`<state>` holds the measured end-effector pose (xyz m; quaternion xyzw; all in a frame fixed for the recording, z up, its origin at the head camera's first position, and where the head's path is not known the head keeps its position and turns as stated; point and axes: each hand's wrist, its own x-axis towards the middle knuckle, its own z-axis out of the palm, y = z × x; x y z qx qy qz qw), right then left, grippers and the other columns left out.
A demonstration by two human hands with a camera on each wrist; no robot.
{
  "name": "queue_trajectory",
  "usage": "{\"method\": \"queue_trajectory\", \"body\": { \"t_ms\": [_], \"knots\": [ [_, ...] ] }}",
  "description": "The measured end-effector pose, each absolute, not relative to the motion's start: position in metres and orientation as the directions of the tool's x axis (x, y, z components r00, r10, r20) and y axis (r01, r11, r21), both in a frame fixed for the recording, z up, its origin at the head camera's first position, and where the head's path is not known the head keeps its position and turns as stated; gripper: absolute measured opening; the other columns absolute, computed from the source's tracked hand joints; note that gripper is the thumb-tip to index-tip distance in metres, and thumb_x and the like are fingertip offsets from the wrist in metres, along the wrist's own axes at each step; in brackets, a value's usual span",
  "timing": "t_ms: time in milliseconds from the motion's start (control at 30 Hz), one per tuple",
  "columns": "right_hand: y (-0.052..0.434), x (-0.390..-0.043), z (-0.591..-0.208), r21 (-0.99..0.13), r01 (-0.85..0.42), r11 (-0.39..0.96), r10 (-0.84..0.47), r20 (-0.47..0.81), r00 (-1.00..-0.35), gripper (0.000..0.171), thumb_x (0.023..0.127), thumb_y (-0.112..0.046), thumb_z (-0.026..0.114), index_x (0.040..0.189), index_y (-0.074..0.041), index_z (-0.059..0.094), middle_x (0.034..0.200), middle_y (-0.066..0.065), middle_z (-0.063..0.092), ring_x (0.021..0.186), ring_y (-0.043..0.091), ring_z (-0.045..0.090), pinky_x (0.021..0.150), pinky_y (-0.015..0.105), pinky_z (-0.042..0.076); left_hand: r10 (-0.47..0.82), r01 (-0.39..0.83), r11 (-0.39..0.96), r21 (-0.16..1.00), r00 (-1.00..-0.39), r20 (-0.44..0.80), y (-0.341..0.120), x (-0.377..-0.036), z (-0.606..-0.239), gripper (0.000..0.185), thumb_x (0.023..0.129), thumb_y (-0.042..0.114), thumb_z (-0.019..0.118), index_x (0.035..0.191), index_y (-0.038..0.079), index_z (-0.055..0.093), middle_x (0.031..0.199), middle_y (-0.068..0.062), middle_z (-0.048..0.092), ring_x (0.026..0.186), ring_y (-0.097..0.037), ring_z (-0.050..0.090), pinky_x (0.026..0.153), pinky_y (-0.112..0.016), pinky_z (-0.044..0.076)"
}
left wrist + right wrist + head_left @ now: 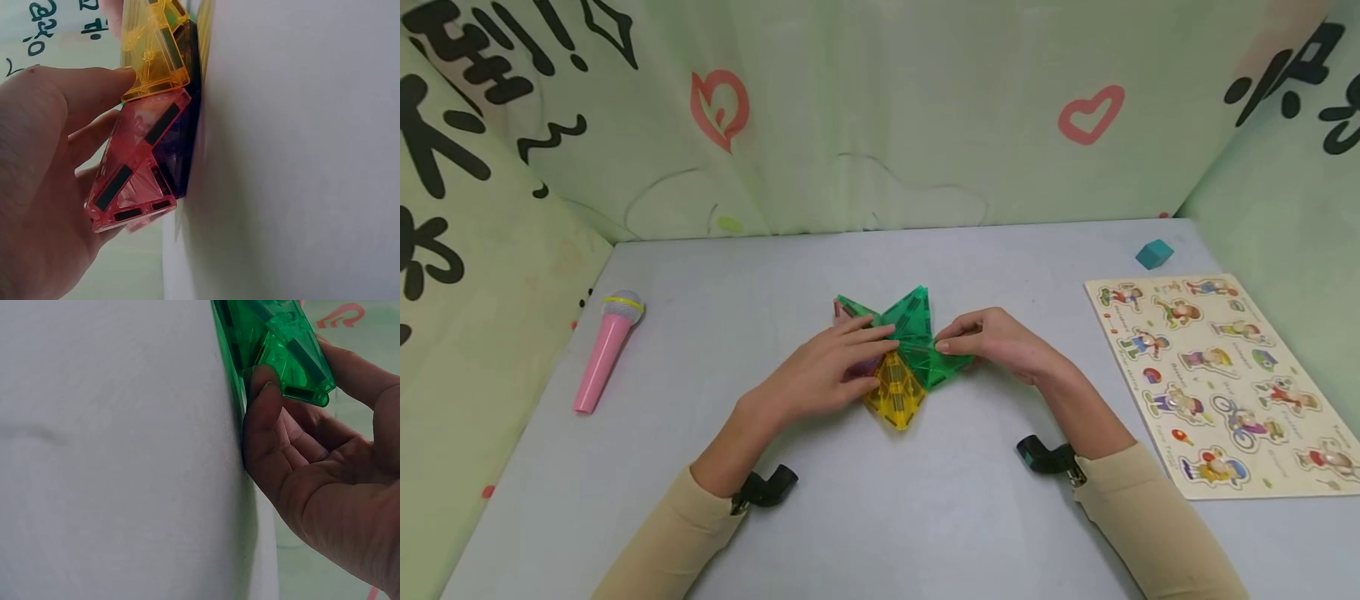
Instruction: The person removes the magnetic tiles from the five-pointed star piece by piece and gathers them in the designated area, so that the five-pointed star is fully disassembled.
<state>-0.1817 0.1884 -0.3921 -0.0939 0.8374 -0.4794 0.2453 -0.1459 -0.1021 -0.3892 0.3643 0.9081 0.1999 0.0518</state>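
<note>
tiles: glossy clear plastic | table: matt, smooth

A pink toy microphone is seen at the bench's left; a puzzle board and teal block are placed right.

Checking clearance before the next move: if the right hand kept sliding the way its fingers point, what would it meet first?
The right hand points left across the table; it already touches the green tiles, and just beyond is the left hand.
</note>
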Motion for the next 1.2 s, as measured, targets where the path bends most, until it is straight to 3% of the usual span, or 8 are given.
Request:
{"method": "queue_trajectory", "body": {
  "t_ms": [200,467,767,1200],
  "knots": [
    [0.1892,-0.1821,-0.393,-0.854,0.071,0.516,-0.396,-0.311,-0.864,0.034,0.091,-0.032,0.072,0.112,-0.006,0.074,0.11,0.009,0.07,0.086,0.019,0.054,0.072,0.031,0.048,0.638,0.586,0.659,0.472,-0.768,0.061,-0.097,-0.1432,-0.3891,0.045,0.099,0.03,0.062,0.142,0.021,0.056,0.156,0.006,0.044,0.151,-0.022,0.03,0.121,-0.043,0.029],
    [0.189,-0.1823,-0.3947,-0.861,0.077,0.503,-0.394,-0.308,-0.866,0.029,0.09,-0.03,0.073,0.108,-0.008,0.076,0.11,0.008,0.071,0.085,0.019,0.055,0.07,0.03,0.048,0.596,0.538,0.684,0.492,-0.802,0.048,-0.0949,-0.1422,-0.3911,0.046,0.096,0.036,0.065,0.14,0.024,0.058,0.155,0.008,0.045,0.151,-0.018,0.029,0.121,-0.043,0.03],
    [0.1892,-0.1818,-0.392,-0.861,0.072,0.504,-0.393,-0.303,-0.868,0.031,0.089,-0.03,0.073,0.108,-0.005,0.076,0.113,0.011,0.071,0.086,0.017,0.056,0.07,0.03,0.049,0.58,0.539,0.665,0.517,-0.809,0.098,-0.0942,-0.1446,-0.3963,0.041,0.097,0.035,0.063,0.136,0.023,0.061,0.151,0.007,0.05,0.15,-0.015,0.032,0.121,-0.042,0.029],
    [0.1888,-0.1812,-0.3913,-0.864,0.088,0.496,-0.378,-0.306,-0.874,0.03,0.088,-0.028,0.074,0.107,-0.004,0.075,0.107,0.008,0.072,0.082,0.017,0.055,0.067,0.031,0.048,0.596,0.577,0.676,0.459,-0.794,0.121,-0.0946,-0.1442,-0.3964,0.04,0.098,0.034,0.062,0.137,0.024,0.061,0.151,0.007,0.05,0.149,-0.016,0.034,0.12,-0.042,0.031]
  ]
}}
